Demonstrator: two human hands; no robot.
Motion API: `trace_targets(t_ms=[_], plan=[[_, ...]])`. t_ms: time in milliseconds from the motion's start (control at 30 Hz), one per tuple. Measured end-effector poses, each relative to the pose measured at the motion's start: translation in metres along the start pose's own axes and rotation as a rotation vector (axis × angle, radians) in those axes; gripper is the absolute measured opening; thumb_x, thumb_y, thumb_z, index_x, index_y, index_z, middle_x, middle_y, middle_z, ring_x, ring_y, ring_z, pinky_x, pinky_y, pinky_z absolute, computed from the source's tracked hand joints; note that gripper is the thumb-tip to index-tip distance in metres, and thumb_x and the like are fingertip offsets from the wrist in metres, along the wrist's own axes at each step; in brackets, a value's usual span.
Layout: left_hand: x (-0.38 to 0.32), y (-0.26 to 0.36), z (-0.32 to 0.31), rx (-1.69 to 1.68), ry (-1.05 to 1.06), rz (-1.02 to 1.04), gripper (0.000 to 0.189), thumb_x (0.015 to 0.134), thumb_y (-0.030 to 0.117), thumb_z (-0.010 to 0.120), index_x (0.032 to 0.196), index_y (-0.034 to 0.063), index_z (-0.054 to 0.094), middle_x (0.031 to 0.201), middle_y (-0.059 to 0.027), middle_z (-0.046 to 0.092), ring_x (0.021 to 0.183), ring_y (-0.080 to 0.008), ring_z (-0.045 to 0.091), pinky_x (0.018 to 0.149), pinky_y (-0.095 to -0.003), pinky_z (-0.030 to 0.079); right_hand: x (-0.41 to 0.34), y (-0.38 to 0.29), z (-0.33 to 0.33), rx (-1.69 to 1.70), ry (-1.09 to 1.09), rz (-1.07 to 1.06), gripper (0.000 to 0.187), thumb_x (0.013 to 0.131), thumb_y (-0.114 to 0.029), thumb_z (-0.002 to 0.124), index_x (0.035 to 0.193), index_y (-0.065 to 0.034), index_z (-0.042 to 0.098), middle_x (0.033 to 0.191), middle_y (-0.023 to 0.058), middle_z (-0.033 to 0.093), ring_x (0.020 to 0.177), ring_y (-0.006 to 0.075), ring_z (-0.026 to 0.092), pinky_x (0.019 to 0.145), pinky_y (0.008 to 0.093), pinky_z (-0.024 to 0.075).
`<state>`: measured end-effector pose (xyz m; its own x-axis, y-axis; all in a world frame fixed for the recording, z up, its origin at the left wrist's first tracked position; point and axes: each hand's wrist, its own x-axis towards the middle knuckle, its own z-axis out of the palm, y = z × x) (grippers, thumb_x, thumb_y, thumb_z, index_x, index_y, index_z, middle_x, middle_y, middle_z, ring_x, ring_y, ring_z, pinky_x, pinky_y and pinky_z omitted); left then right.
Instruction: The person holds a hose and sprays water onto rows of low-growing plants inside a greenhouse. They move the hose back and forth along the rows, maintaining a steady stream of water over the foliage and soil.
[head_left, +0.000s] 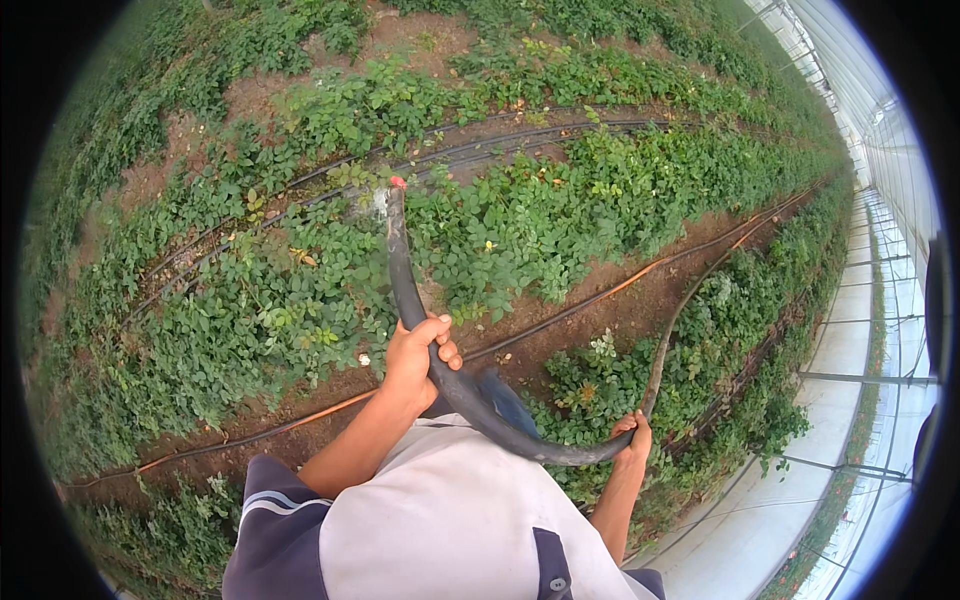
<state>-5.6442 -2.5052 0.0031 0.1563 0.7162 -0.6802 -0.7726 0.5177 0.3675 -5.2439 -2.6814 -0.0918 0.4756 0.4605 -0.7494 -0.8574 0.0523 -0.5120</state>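
Observation:
A thick black hose (480, 412) curves across the front of my body, and both hands grip it. My left hand (415, 358) is wrapped round its upper part. From there the hose rises to an end with a red piece (397, 182) on it, where whitish water spray (379, 202) shows over the plants. My right hand (634, 436) holds the hose lower down on the right. Beyond that hand the hose runs up and away along the soil path.
Leafy green plants (510, 225) grow in rows on both sides of a soil path (555, 322). Another dark hose with orange stretches (630, 281) lies along the path. Thin black irrigation pipes (480, 150) run through the bed. White greenhouse sheeting (817, 405) stands at the right.

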Motion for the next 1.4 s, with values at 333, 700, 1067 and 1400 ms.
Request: trace_targets(t_ms=[333, 700, 1067, 1400], plan=[[0.043, 0.122, -0.080, 0.055, -0.132, -0.081, 0.020, 0.082, 0.005, 0.061, 0.089, 0.0110, 0.044, 0.068, -0.0016, 0.046, 0.051, -0.0125, 0.046, 0.047, -0.0314, 0.041, -0.037, 0.137, 0.057, -0.019, 0.043, -0.054, 0.016, 0.097, -0.017, 0.047, 0.084, -0.0082, 0.048, 0.066, -0.0026, 0.044, 0.054, 0.0065, 0.044, 0.047, 0.0202, 0.0438], [0.039, 0.160, -0.082, 0.047, -0.031, 0.035, 0.021, 0.082, 0.003, 0.059, 0.090, 0.0118, 0.042, 0.068, -0.0019, 0.044, 0.051, -0.0119, 0.044, 0.046, -0.0306, 0.040, -0.030, 0.170, 0.100, -0.015, 0.063, -0.014, 0.018, 0.096, -0.019, 0.050, 0.083, -0.0078, 0.047, 0.065, -0.0018, 0.045, 0.053, 0.0075, 0.043, 0.048, 0.0208, 0.0442], [0.110, 0.087, 0.034, 0.220, -0.224, -0.032, 0.023, 0.080, 0.001, 0.060, 0.088, 0.0087, 0.040, 0.069, -0.0037, 0.047, 0.050, -0.0135, 0.049, 0.043, -0.0327, 0.044, 0.054, 0.110, 0.056, 0.041, 0.151, 0.136, 0.026, 0.096, -0.020, 0.047, 0.072, -0.0118, 0.040, 0.059, -0.0033, 0.043, 0.049, 0.0081, 0.044, 0.044, 0.0215, 0.0440], [0.069, 0.081, 0.004, 0.160, 0.061, 0.155, 0.018, 0.080, 0.003, 0.060, 0.087, 0.0099, 0.045, 0.067, -0.0019, 0.045, 0.051, -0.0125, 0.044, 0.046, -0.0305, 0.041, 0.085, 0.123, 0.064, -0.007, 0.125, 0.294, 0.026, 0.095, -0.019, 0.048, 0.071, -0.0122, 0.041, 0.058, -0.0034, 0.042, 0.048, 0.0080, 0.043, 0.044, 0.0215, 0.0432]])
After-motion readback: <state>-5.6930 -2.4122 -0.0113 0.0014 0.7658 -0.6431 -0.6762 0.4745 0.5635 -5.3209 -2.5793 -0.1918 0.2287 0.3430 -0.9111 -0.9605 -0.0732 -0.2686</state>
